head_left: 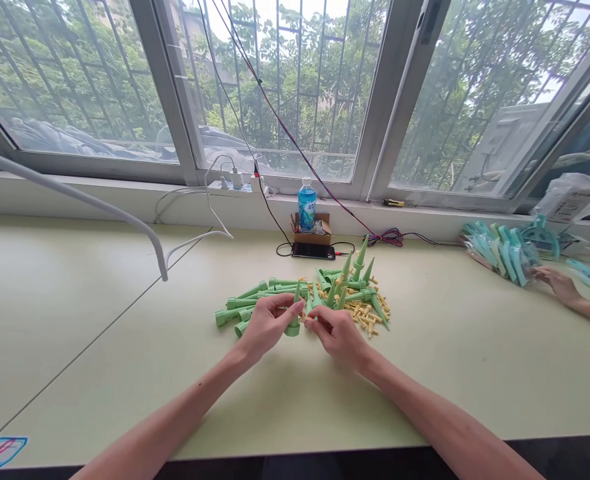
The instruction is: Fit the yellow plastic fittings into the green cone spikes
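Spikes [253, 291] and pegs [363, 313] lie on the table [449, 360] before a phone [313, 251], a box [312, 238] behind it, packets [512, 257] far right.

Left forearm [189, 403], bare, slanting up and inward from the lower edge; one small dark spot [200, 384] partway along. Left hand [267, 325], thumb toward the right hand [339, 331], digits closed in a grip. Right forearm [439, 412], bare, in opposite slant. Right hand, back uppermost, thumb and forefinger pinched, fingertips near the left thumb.
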{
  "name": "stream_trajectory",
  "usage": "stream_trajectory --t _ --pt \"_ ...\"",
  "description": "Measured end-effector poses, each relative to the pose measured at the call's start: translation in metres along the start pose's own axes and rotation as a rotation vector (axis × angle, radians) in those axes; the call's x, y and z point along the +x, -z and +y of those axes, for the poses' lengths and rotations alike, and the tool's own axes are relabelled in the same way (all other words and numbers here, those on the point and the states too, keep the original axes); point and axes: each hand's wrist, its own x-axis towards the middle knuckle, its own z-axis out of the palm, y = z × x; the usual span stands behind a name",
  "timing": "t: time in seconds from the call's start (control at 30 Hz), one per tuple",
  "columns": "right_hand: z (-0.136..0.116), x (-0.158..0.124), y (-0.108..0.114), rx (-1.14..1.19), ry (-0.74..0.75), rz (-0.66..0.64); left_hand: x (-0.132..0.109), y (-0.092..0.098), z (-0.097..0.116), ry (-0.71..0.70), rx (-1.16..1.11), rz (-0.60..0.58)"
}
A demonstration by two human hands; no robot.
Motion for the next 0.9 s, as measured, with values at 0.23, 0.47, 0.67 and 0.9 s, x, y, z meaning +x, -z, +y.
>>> stream_trajectory --t 0.23,0.47,0.67,0.9 --pt "-0.0003 -0.0009 -0.0003 0.03 -0.013 0.008 0.0027 -0.001 -0.0009 -0.014 -0.005 0.043" --pt "0.0038 0.0007 -0.002 0.019 0.01 0.028 0.0032 0.0007 -0.0039 -0.009 0.006 0.022" --pt "0.0046 0.0027 -0.0034 0.01 0.009 0.023 0.0041 0.0017 -0.0049 -0.035 0.017 0.024" --pt "0.0068 0.0047 -0.0081 0.033 0.018 0.059 0.0048 0.0031 -0.0074 -0.041 0.022 0.038"
